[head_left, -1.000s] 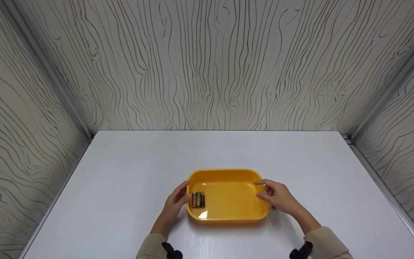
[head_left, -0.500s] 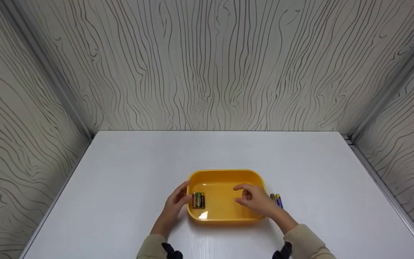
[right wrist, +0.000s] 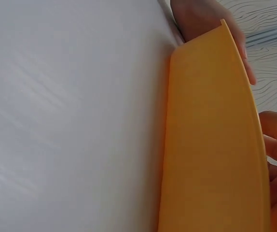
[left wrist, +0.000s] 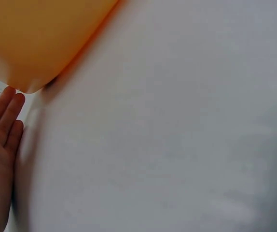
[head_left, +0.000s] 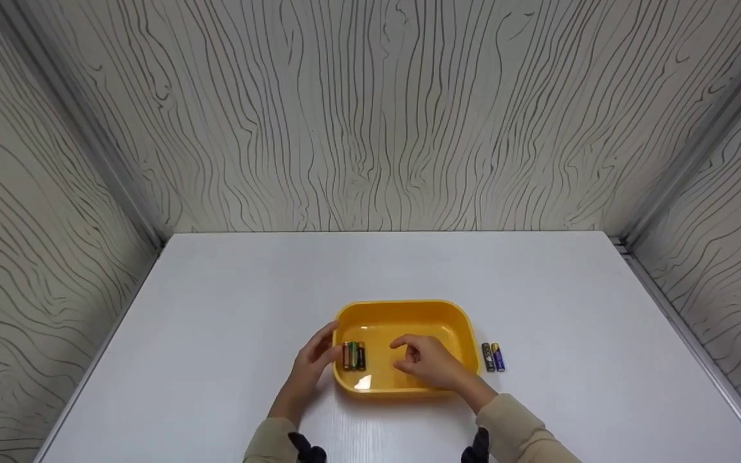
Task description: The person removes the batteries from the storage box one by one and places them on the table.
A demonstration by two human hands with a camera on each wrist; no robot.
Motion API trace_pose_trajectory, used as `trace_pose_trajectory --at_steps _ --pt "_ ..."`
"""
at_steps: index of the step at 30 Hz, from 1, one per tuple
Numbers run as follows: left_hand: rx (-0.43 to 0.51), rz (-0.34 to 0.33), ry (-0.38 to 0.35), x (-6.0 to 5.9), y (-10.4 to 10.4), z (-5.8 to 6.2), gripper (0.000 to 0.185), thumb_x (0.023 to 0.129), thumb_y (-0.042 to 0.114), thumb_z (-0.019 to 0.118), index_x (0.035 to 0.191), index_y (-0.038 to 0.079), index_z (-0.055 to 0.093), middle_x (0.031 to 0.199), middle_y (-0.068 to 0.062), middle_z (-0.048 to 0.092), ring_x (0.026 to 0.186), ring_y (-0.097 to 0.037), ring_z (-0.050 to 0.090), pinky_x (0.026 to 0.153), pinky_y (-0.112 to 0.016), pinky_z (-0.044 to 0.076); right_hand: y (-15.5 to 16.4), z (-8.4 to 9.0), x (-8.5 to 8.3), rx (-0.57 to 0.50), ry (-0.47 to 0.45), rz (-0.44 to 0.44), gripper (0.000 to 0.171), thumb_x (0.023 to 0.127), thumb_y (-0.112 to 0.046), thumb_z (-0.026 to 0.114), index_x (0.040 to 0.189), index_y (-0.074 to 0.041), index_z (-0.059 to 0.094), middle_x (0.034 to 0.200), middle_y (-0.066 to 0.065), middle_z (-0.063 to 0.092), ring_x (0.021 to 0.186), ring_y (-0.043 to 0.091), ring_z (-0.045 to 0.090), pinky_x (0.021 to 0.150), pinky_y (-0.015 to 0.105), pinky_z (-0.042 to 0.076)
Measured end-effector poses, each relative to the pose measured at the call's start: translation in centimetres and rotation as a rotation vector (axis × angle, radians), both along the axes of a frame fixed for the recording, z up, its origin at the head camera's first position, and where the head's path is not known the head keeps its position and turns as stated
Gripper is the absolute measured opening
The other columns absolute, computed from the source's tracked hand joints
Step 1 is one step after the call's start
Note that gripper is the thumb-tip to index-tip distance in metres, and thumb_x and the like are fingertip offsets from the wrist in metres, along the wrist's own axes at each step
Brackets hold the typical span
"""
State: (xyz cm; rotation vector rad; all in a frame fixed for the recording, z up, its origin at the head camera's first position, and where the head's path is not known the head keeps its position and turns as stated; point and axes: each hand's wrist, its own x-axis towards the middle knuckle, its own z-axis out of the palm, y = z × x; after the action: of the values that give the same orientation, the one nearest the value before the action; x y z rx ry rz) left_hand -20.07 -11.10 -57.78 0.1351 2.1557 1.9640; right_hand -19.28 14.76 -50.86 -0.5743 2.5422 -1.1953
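A yellow plastic tray (head_left: 402,304) sits on the white table near its front edge; it also shows as an orange wall (left wrist: 42,38) in the left wrist view and as a rim seen edge-on (right wrist: 211,145) in the right wrist view. Several batteries (head_left: 354,355) lie side by side at the tray's left end. My left hand (head_left: 312,366) rests with straight fingers (left wrist: 3,116) against the tray's left wall. My right hand (head_left: 425,361) hovers over the tray's middle, its curled fingers (right wrist: 276,140) pinching a small pale thing that looks like a battery. Two more batteries (head_left: 493,357) lie on the table just right of the tray.
The white table (head_left: 248,289) is boxed in by wood-grain panels at the back and on both sides. Bare tabletop stretches behind the tray and to its left and right.
My right hand has moved left from beside the tray's right end to above its middle, uncovering two batteries on the table. The left hand and the tray have stayed put.
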Motion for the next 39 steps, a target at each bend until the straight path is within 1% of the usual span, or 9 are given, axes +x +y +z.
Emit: trace_pose_trajectory --at_steps 6,11,18,23,27,32,34,36,39 --pt "-0.022 0.017 0.010 0.0 0.1 0.0 0.057 0.094 0.043 0.058 0.146 0.026 0.041 0.152 -0.004 0.044 0.140 -0.026 0.042 0.120 -0.051 0.029 -1.6 -0.1 -0.2 -0.005 -0.032 0.008 0.033 0.090 -0.013 0.065 0.119 0.002 0.061 0.071 -0.004 0.051 0.061 0.005 0.043 0.053 0.015 0.037" --pt "-0.013 0.016 -0.012 0.0 0.1 0.0 0.056 0.093 0.045 0.058 0.145 0.031 0.042 0.154 0.000 0.042 0.143 -0.024 0.039 0.121 -0.051 0.027 -2.6 -0.4 -0.6 -0.002 -0.076 -0.014 0.036 0.088 -0.015 0.068 0.121 -0.001 0.061 0.072 -0.004 0.050 0.062 0.008 0.044 0.052 0.015 0.037" --pt "-0.009 0.004 0.009 0.0 0.1 -0.1 0.057 0.094 0.042 0.057 0.146 0.026 0.040 0.153 -0.005 0.042 0.141 -0.027 0.041 0.120 -0.052 0.029 -3.5 -1.0 -1.3 0.001 -0.065 -0.042 0.043 0.083 -0.012 0.074 0.121 0.001 0.059 0.068 -0.003 0.047 0.060 0.009 0.042 0.052 0.015 0.034" --pt "-0.008 0.003 0.004 0.1 0.0 -0.1 0.058 0.094 0.043 0.057 0.146 0.026 0.040 0.153 -0.004 0.043 0.141 -0.027 0.040 0.121 -0.052 0.028 -3.9 -1.1 -1.7 -0.004 -0.138 -0.092 0.049 0.082 -0.013 0.075 0.126 -0.001 0.056 0.071 -0.002 0.047 0.062 0.011 0.042 0.053 0.018 0.034" --pt "0.003 0.007 -0.018 0.1 0.0 -0.1 0.057 0.094 0.043 0.057 0.146 0.028 0.040 0.153 -0.003 0.043 0.142 -0.026 0.039 0.121 -0.053 0.026 -4.3 -1.4 -1.8 0.007 -0.155 -0.108 0.052 0.081 -0.013 0.075 0.129 -0.003 0.055 0.073 -0.001 0.047 0.064 0.013 0.042 0.055 0.020 0.035" --pt "-0.002 -0.001 0.015 0.0 0.1 -0.1 0.056 0.096 0.038 0.056 0.147 0.023 0.039 0.153 -0.006 0.042 0.142 -0.027 0.039 0.121 -0.050 0.029 -4.6 -1.7 -1.8 0.028 -0.179 -0.124 0.057 0.080 -0.014 0.077 0.132 -0.007 0.053 0.077 0.002 0.049 0.067 0.015 0.044 0.059 0.024 0.036" --pt "-0.007 -0.003 0.019 0.0 0.1 -0.1 0.057 0.096 0.038 0.056 0.147 0.022 0.039 0.154 -0.006 0.041 0.143 -0.027 0.038 0.121 -0.049 0.029 -4.8 -1.8 -1.7 0.036 -0.182 -0.123 0.060 0.079 -0.014 0.078 0.133 -0.007 0.053 0.085 0.007 0.057 0.073 0.017 0.049 0.064 0.028 0.043" --pt "-0.004 -0.003 0.010 0.0 0.0 0.0 0.057 0.095 0.039 0.056 0.147 0.023 0.039 0.154 -0.006 0.041 0.144 -0.027 0.038 0.121 -0.050 0.028 -5.0 -1.8 -1.6 0.049 -0.181 -0.116 0.062 0.079 -0.015 0.078 0.134 -0.006 0.052 0.103 0.013 0.064 0.087 0.021 0.056 0.079 0.036 0.052" --pt "-0.001 0.006 -0.011 0.1 0.0 0.1 0.057 0.095 0.041 0.057 0.146 0.025 0.040 0.153 -0.004 0.043 0.143 -0.026 0.039 0.121 -0.051 0.028 -5.3 -1.8 -1.6 0.060 -0.181 -0.109 0.065 0.079 -0.016 0.078 0.136 -0.005 0.051 0.134 0.017 0.058 0.112 0.027 0.056 0.104 0.049 0.047"
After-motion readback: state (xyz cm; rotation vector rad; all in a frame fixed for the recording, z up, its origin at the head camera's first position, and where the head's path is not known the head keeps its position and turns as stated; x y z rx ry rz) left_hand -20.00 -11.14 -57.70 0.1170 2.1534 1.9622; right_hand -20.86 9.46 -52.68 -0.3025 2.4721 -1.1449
